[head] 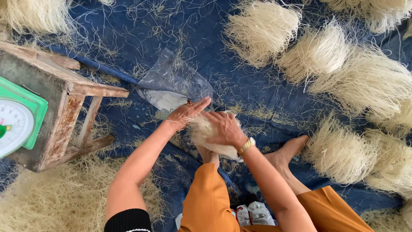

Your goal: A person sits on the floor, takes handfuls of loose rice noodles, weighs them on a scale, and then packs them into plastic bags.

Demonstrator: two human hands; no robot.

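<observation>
Noodles, a pale dried vermicelli bundle point(210, 137), sit between my knees on the blue tarp point(141, 38), light and brittle; my left hand point(185, 114) and right hand point(225, 129) curl loosely around its middle, probably cupping rather than gripping.

The noodles point(315, 53) are pale cream, lying on a dark blue tarp point(240, 90). The scale point(17, 120) is bright green with a white dial. The stool point(64, 99) is weathered grey-brown wood, the trousers point(206, 202) orange, the watch point(246, 146) gold, the bag point(171, 83) clear.
</observation>
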